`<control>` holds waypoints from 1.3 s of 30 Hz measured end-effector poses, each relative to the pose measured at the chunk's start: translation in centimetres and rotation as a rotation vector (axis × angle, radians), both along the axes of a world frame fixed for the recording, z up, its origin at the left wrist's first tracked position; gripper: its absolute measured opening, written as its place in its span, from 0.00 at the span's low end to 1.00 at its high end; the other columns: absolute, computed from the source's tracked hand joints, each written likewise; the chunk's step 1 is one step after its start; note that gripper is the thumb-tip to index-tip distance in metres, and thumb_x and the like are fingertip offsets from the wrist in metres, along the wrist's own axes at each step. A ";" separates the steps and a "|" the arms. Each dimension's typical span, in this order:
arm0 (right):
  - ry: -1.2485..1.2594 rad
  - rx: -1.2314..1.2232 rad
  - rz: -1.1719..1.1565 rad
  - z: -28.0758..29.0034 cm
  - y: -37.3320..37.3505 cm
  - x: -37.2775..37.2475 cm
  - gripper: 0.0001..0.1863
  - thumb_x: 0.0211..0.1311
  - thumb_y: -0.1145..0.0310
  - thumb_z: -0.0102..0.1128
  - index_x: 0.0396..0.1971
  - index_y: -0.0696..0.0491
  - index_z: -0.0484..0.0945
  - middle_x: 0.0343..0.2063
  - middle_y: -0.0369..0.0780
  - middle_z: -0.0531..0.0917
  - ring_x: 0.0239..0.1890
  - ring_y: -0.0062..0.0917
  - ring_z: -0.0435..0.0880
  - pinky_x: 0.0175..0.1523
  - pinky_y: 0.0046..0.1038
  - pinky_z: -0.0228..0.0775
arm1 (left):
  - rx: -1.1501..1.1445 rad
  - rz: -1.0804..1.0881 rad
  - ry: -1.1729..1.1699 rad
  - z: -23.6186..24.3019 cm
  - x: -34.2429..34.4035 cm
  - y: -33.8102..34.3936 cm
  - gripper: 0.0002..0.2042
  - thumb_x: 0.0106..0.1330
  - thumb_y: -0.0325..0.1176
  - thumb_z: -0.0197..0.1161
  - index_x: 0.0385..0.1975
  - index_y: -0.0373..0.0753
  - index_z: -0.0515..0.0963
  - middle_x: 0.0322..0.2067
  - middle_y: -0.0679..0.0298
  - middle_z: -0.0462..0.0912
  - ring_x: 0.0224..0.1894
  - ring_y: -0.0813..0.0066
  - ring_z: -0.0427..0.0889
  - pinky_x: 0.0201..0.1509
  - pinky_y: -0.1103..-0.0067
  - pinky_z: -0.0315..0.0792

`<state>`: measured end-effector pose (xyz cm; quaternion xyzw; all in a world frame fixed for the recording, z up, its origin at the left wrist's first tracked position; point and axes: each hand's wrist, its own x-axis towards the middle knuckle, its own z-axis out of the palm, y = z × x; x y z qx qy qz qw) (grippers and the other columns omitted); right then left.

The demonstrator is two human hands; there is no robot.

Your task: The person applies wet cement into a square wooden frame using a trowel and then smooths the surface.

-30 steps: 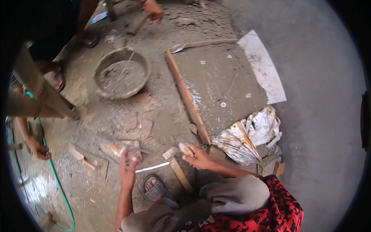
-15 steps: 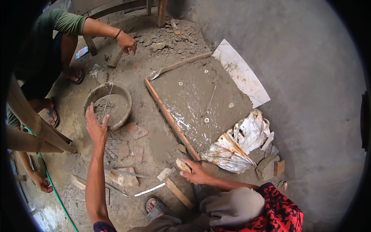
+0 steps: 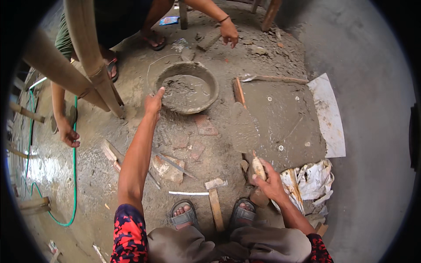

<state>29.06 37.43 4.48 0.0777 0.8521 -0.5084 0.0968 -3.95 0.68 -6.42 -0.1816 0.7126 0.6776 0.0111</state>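
My right hand (image 3: 269, 182) is closed round the pale wooden handle of a trowel (image 3: 244, 128). Its mud-coated blade lies over the left wooden strip (image 3: 239, 93) edging a square slab of wet cement (image 3: 280, 118). Several small white rings show in the slab's surface. At the near left rim of a round bucket (image 3: 212, 98), my left hand (image 3: 153, 104) is closed with its thumb up; part of its fingers is hidden. Grey mortar (image 3: 182, 90) and watery cement fill the bucket's bottom.
Bamboo poles (image 3: 94, 61) stand at left beside a green hose (image 3: 74, 175). Another person's hand (image 3: 229, 33) hangs at the top. Near my feet lie a hammer (image 3: 215, 204) and a flat stone (image 3: 169, 168). A crumpled white sack (image 3: 313, 179) borders the slab.
The view has swung left. My left hand has gone from spread fingers over the bucket to its rim. The trowel's blade, out of sight before, now shows over the slab's left edge.
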 end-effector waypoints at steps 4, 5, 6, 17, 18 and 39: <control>0.003 0.068 -0.027 0.8 1.1 -2.3 0.30 0.57 0.66 0.61 0.60 0.58 0.65 0.50 0.52 0.78 0.51 0.34 0.78 0.56 0.31 0.68 | 0.183 0.046 -0.139 0.6 0.9 -0.1 0.19 0.65 0.44 0.61 0.47 0.37 0.73 0.37 0.66 0.80 0.34 0.76 0.78 0.33 0.74 0.72; 0.025 0.146 0.025 1.7 1.1 -3.4 0.30 0.57 0.66 0.61 0.60 0.58 0.66 0.50 0.53 0.78 0.52 0.36 0.78 0.56 0.32 0.68 | 0.165 0.022 -0.114 0.2 1.1 -1.0 0.19 0.66 0.46 0.60 0.49 0.39 0.72 0.36 0.67 0.80 0.34 0.76 0.77 0.30 0.77 0.72; 0.045 0.228 0.067 2.7 1.0 -4.8 0.30 0.56 0.67 0.61 0.59 0.59 0.66 0.50 0.53 0.77 0.53 0.39 0.78 0.57 0.33 0.68 | 0.166 0.039 -0.106 0.5 1.7 -0.9 0.19 0.66 0.46 0.60 0.49 0.39 0.72 0.36 0.67 0.80 0.34 0.76 0.77 0.30 0.77 0.72; 0.384 1.176 0.681 10.5 -5.8 -21.7 0.19 0.56 0.75 0.53 0.50 0.56 0.69 0.33 0.50 0.80 0.37 0.44 0.82 0.41 0.41 0.74 | 0.378 0.075 0.103 1.8 11.1 1.9 0.26 0.67 0.47 0.58 0.59 0.37 0.65 0.49 0.60 0.74 0.42 0.75 0.76 0.34 0.77 0.76; 0.357 1.254 0.760 10.6 -7.7 -23.7 0.18 0.57 0.74 0.52 0.49 0.57 0.70 0.33 0.48 0.81 0.37 0.42 0.83 0.40 0.39 0.75 | 0.445 0.045 0.100 1.6 11.2 1.5 0.27 0.67 0.48 0.58 0.60 0.37 0.64 0.49 0.60 0.74 0.42 0.75 0.75 0.36 0.76 0.76; 0.409 1.294 0.776 7.6 -4.2 -29.3 0.14 0.60 0.67 0.49 0.44 0.53 0.76 0.32 0.48 0.83 0.36 0.43 0.84 0.39 0.42 0.76 | 0.476 -0.182 0.158 4.1 9.9 4.7 0.32 0.64 0.21 0.57 0.67 0.27 0.51 0.63 0.53 0.62 0.60 0.64 0.68 0.64 0.74 0.63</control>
